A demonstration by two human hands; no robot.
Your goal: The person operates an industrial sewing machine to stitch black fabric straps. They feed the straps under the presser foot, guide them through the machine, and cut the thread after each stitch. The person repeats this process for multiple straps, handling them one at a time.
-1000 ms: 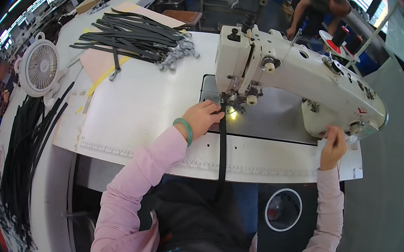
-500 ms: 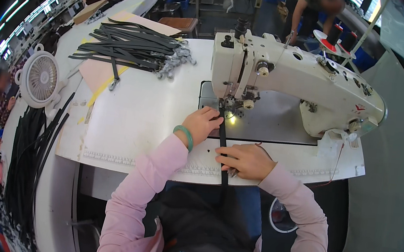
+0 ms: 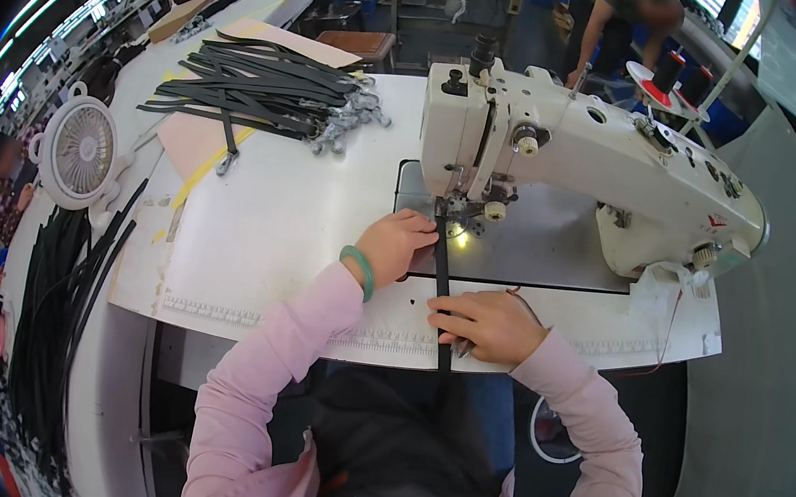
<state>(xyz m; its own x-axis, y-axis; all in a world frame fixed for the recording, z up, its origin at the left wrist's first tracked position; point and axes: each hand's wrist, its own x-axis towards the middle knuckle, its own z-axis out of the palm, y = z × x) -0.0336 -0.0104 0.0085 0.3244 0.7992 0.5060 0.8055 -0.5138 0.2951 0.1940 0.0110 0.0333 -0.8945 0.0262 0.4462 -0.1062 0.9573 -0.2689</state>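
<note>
A narrow black strap [image 3: 443,266] runs from under the presser foot of a white sewing machine [image 3: 571,136] toward me, down to the table's front edge. Close to the needle, my left hand [image 3: 394,248], with a green bangle on its wrist, has its fingertips closed on the strap's left side. Nearer to me, my right hand [image 3: 493,326] pinches the same strap from the right. A small metallic thing [image 3: 462,348] shows under the right palm; its kind is hidden. The machine's lamp lights the metal bed [image 3: 543,242] by the needle.
A pile of black straps [image 3: 249,86] with grey ends lies at the back left on pale sheets. A white fan [image 3: 82,150] stands on the left, with long black strips [image 3: 53,306] hanging below it. Thread cones [image 3: 666,75] sit behind the machine. Another person [image 3: 625,18] bends over beyond.
The strap has gone a little farther into the machine; its near end now lies by the table edge instead of hanging below it. Both hands keep nearly the same places on it.
</note>
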